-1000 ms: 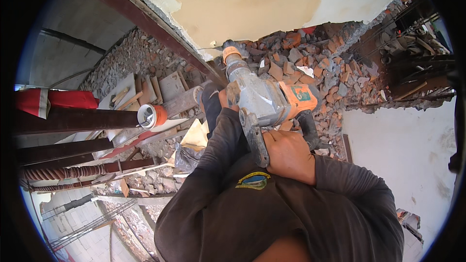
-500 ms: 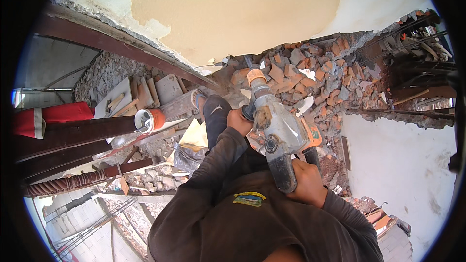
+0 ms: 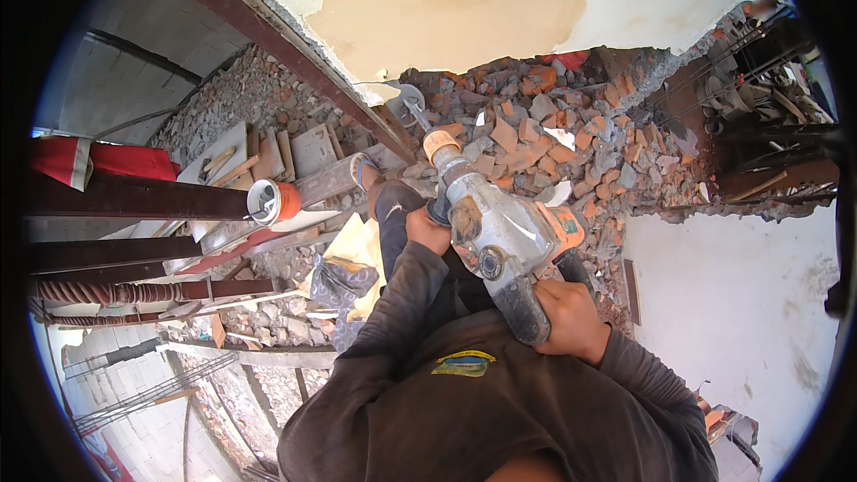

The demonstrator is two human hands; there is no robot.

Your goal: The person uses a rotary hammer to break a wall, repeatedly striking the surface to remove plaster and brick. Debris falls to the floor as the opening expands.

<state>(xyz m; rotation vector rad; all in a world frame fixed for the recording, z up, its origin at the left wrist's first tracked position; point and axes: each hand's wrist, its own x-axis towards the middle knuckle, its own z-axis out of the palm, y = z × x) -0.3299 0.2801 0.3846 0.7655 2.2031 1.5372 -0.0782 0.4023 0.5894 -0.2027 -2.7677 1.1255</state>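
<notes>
Left grip [image 3: 428, 231] and right grip [image 3: 571, 321] both clamp a grey-orange demolition hammer [image 3: 504, 225]

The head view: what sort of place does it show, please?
Probably a building being demolished or rebuilt, judging by the brick rubble, the wall with a ragged edge and the heavy power tool that the person holds.

Left hand [image 3: 428, 231]: I see it on the power hammer's [image 3: 511, 225] side handle [image 3: 438, 208]
Right hand [image 3: 571, 319]: round the rear handle [image 3: 520, 308]
Bit [image 3: 417, 114]: near wall [image 3: 437, 13], contact unclear to me
Rubble [image 3: 553, 150]: broken brick beyond
</notes>
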